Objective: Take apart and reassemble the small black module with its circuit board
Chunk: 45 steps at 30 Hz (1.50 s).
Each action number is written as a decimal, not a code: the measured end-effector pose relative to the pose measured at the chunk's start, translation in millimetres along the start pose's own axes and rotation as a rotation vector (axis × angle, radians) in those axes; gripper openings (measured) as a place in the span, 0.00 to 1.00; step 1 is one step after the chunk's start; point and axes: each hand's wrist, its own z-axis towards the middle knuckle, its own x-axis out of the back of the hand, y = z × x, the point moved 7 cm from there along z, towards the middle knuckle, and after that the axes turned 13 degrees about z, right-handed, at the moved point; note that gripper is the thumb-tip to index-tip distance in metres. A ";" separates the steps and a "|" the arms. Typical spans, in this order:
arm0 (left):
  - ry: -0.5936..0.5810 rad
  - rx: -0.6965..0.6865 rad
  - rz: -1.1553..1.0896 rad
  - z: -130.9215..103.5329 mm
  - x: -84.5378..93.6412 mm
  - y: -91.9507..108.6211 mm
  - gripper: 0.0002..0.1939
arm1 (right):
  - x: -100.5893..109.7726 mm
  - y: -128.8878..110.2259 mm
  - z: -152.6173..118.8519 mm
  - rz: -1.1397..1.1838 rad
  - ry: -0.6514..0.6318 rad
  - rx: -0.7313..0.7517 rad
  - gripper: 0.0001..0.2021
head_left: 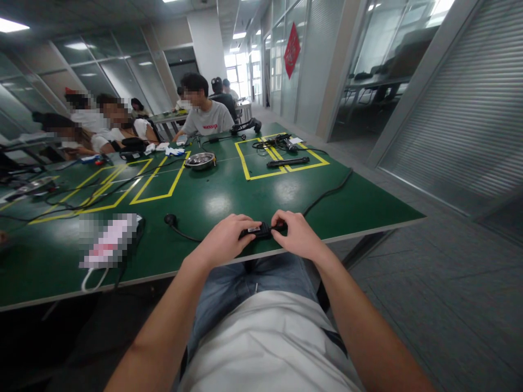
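Note:
A small black adapter-like device [256,231] lies at the front edge of the green table [229,201]. My left hand [226,239] grips its left end and my right hand [297,234] grips its right end. From the right hand a black cable [327,193] runs away over the table's right side. A second black cord ends in a plug [170,220] just left of my left hand.
A blurred pink-and-white object [108,242] lies at the front left. A metal bowl [200,160] stands mid-table among yellow tape outlines, with black tools and cables [281,147] at the far right. Several people sit at the far left side.

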 end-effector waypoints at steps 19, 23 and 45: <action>0.005 0.059 -0.206 4.1 -7.6 -11.4 0.17 | 0.5 -1.0 0.9 0.023 -0.024 -0.034 0.07; 0.117 0.268 -0.236 10.4 -3.9 -34.0 0.16 | 0.5 -0.6 0.8 0.004 -0.033 -0.032 0.05; 0.094 0.306 0.169 -31.3 -13.7 -17.8 0.21 | -4.1 -4.3 -3.7 -0.058 -0.091 0.050 0.07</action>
